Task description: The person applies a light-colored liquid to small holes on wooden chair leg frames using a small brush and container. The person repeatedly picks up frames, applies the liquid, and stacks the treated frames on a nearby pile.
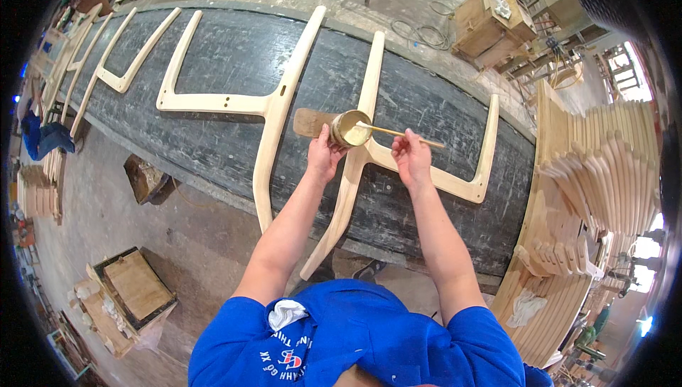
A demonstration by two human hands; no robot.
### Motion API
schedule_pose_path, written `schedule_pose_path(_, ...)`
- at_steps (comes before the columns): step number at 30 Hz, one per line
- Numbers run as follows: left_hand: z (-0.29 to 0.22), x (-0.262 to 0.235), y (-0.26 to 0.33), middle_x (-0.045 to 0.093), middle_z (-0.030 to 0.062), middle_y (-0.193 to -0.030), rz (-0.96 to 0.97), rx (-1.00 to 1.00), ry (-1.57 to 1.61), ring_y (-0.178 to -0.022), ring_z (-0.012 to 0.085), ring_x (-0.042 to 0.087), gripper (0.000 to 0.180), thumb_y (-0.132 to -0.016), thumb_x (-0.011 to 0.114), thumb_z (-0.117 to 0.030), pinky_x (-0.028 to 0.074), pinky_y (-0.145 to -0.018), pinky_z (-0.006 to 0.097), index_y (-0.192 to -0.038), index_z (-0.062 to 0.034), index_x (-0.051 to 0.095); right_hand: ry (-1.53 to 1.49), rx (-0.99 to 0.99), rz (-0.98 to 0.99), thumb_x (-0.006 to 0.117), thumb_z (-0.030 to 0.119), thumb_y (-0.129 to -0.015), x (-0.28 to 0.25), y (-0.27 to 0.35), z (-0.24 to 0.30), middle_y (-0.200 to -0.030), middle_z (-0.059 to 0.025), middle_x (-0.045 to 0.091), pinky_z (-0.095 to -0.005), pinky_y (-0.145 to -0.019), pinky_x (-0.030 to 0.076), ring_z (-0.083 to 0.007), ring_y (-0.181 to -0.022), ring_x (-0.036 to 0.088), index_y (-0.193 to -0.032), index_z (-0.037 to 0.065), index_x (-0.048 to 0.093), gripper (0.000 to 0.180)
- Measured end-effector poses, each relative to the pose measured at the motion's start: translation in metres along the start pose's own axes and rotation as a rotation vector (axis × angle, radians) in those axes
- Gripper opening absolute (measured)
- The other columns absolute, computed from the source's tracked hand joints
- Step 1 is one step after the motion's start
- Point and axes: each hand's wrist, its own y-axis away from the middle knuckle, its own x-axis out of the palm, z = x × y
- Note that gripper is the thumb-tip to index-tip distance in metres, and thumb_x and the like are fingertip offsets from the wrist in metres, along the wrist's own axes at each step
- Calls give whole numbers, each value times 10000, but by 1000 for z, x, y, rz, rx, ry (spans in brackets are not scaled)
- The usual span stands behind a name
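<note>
My left hand (325, 156) is closed round a small round can (337, 133) with pale, creamy stuff inside, its mouth tilted toward me. A flat piece of brown wood (311, 123) juts out to the left of the can; whether it is joined to it I cannot tell. Between the fingers of my right hand (412, 160) is a thin brush (401, 134), its whitish tip inside the can's mouth. Below both hands, a pale wooden chair frame piece (348, 192) lies on the dark table. Just left of it lies a similar frame piece (268, 138) with small dark holes.
More frame pieces (114, 78) lie along the long dark table (231, 50) to the left. Stacked pale wooden parts (604, 174) stand at the right. Boxes (135, 284) are on the floor at lower left. A wooden cabinet (490, 28) and coiled cable (419, 34) are beyond the table.
</note>
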Motion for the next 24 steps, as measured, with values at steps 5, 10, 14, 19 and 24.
schedule_pose_path(5, -4, -46, 0, 531, 130, -1185, -38, 66, 46, -1073, 267, 543, 440, -955, 436, -373, 461, -901, 470, -1211, -16, 443, 728, -478, 162, 593, 131, -869, 16, -21, 25, -685, -54, 607, -253, -534, 460, -119, -596, 578, -806, 25, 549, 131)
schedule_pose_path(10, -9, -83, 26, 483, 101, -1264, -166, 64, 91, -1156, 269, 483, 438, -965, 402, -378, 439, -949, 458, -1274, -68, 413, 1202, -634, 313, 622, 101, -813, 25, -32, 19, -599, -103, 531, -318, -524, 417, -166, -540, 524, -805, 2, 544, 126)
schedule_pose_path(14, -8, -94, 42, 488, 97, -1248, -182, 81, 112, -1135, 269, 496, 421, -965, 412, -364, 457, -921, 450, -1265, -69, 413, 1331, -645, 440, 604, 112, -815, 31, -42, 8, -650, -124, 542, -354, -570, 444, -270, -593, 548, -780, 22, 521, 127)
schedule_pose_path(19, -9, -101, 53, 517, 88, -1215, -173, 113, 94, -1091, 255, 530, 405, -961, 422, -365, 478, -899, 435, -1248, -80, 432, 1538, -829, 581, 597, 144, -821, 36, -46, -2, -696, -147, 555, -408, -612, 471, -336, -668, 581, -770, 36, 486, 163)
schedule_pose_path(24, -5, -95, 60, 525, 87, -1204, -209, 128, 124, -1073, 243, 541, 415, -961, 415, -376, 484, -891, 425, -1243, -73, 439, 1447, -726, 525, 611, 169, -828, 45, -52, -2, -701, -157, 572, -409, -594, 467, -331, -684, 591, -743, 29, 513, 191)
